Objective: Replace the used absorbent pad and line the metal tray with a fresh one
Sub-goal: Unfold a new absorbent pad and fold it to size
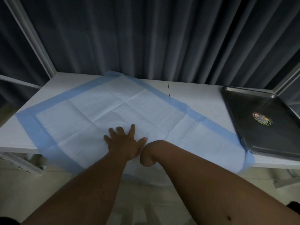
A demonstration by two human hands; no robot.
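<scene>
Absorbent pad [113,111]: unfolded, skewed on white table [199,98], near edge overhanging | My left hand [124,143]: fingers spread wide, palm flat on pad | My right hand [146,157]: bent under at wrist, fingers hidden, grip cannot be told | Metal tray [258,137]: far right on table, unlined, touching pad corner

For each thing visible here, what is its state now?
Blue-bordered white absorbent pad: unfolded, creased, flat on white table, near edge overhanging.
Dark metal tray: unlined, round sticker inside.
Left hand: fingers spread, pressing the pad.
Right hand: bent downward at the wrist, fingers hidden.
</scene>
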